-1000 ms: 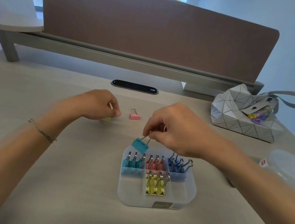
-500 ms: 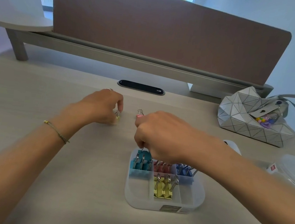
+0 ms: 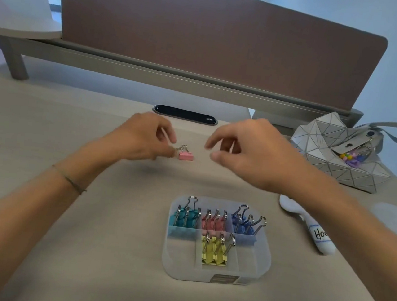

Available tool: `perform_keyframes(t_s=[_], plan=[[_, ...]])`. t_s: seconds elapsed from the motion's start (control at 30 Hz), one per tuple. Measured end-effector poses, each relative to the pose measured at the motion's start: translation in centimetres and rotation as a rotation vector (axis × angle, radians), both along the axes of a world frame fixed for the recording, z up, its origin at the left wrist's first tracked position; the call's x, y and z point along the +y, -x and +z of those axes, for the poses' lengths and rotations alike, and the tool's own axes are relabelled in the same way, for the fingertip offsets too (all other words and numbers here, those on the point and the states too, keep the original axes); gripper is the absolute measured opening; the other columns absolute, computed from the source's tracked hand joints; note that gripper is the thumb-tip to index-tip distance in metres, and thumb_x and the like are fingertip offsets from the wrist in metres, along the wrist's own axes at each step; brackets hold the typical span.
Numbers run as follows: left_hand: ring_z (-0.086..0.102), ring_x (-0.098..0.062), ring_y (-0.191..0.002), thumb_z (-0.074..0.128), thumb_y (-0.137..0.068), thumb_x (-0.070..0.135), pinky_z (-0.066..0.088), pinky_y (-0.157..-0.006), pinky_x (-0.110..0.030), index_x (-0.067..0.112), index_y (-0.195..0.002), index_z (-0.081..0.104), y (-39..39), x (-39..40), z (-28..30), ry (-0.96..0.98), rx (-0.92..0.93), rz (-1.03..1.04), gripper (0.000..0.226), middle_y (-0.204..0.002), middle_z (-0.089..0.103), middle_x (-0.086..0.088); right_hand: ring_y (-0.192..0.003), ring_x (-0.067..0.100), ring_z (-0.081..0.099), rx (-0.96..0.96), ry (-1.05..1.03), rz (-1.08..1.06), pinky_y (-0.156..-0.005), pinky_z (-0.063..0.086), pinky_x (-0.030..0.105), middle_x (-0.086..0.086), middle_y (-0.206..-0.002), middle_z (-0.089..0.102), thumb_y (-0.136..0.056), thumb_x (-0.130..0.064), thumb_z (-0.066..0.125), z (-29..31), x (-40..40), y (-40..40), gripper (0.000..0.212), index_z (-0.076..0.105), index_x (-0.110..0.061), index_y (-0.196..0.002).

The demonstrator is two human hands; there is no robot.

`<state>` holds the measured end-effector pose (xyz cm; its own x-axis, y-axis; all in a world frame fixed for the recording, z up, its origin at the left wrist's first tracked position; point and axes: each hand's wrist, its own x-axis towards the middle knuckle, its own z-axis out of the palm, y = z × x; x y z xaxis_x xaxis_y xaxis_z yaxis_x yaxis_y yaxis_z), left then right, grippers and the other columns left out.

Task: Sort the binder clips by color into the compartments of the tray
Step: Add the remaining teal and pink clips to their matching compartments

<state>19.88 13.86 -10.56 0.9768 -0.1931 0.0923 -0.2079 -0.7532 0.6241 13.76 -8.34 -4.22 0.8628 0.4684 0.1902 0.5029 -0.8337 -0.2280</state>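
Pinching the wire handle of a pink binder clip point(image 3: 186, 155) on the far surface point(image 3: 82, 248), my left hand point(image 3: 142, 139) grips it; to the right, my right hand point(image 3: 249, 153) hovers spread, empty; nearer, the tray point(image 3: 212, 279) holds sorted clips.

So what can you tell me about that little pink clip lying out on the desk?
The pink binder clip is small, with a pastel body and silver wire handles raised up. It sits on the desk beyond the tray, outside every compartment. The left hand touches its handle end; the right hand hovers apart from it.
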Motion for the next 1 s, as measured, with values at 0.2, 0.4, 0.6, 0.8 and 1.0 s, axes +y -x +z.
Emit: perform_keyframes(t_s=[0.2,0.4,0.6,0.8,1.0], plan=[[0.071,-0.023,-0.069,0.087,-0.067,0.016,0.062,-0.068,-0.029,0.007,-0.093,0.071,5.1,-3.9,5.6,0.513,0.004,-0.404,0.032,-0.076,0.073,-0.008,-0.058,0.018,0.069,0.267,-0.672,-0.03,-0.057,0.056,0.028,0.007,-0.069,0.075,-0.091,-0.011,0.073,0.1,-2.9,1.9,0.008,0.075,-0.008,-0.098],[0.075,-0.026,-0.093,0.083,-0.075,0.024,0.062,-0.076,-0.035,0.01,-0.103,0.071,5.3,-4.0,5.1,0.55,0.271,-0.663,0.033,-0.103,0.073,-0.011,-0.055,0.017,0.069,0.07,-0.61,0.112,-0.054,0.057,0.023,0.005,-0.067,0.075,-0.084,-0.006,0.077,1.0,-4.6,6.2,0.003,0.079,-0.009,-0.085],[0.076,-0.017,-0.09,0.067,-0.089,0.038,0.065,-0.073,-0.034,0.017,-0.102,0.075,3.4,-3.6,3.0,0.331,0.128,-0.348,0.026,-0.093,0.079,-0.001,-0.065,0.009,0.06,0.124,-0.011,0.192,-0.06,0.047,0.023,-0.015,-0.067,0.067,-0.087,-0.037,0.07,-1.1,-3.6,9.0,0.016,0.079,-0.026,-0.08],[0.076,-0.013,-0.083,0.067,-0.095,0.027,0.059,-0.06,-0.02,0.019,-0.099,0.076,2.3,-3.2,1.2,0.254,0.167,-0.23,0.012,-0.093,0.08,-0.001,-0.071,0.017,0.057,0.152,0.175,0.183,-0.067,0.05,0.041,-0.001,-0.073,0.064,-0.09,-0.036,0.061,-2.3,-2.8,9.4,0.021,0.072,-0.019,-0.082],[0.075,-0.008,-0.077,0.068,-0.094,0.027,0.054,-0.054,-0.017,0.02,-0.098,0.076,2.3,-3.6,0.8,0.199,0.155,-0.239,0.011,-0.09,0.079,0.001,-0.068,0.015,0.047,0.205,0.232,0.173,-0.062,0.042,0.034,-0.007,-0.068,0.049,-0.091,-0.04,0.062,-2.6,-2.1,9.5,0.018,0.067,-0.027,-0.079]])
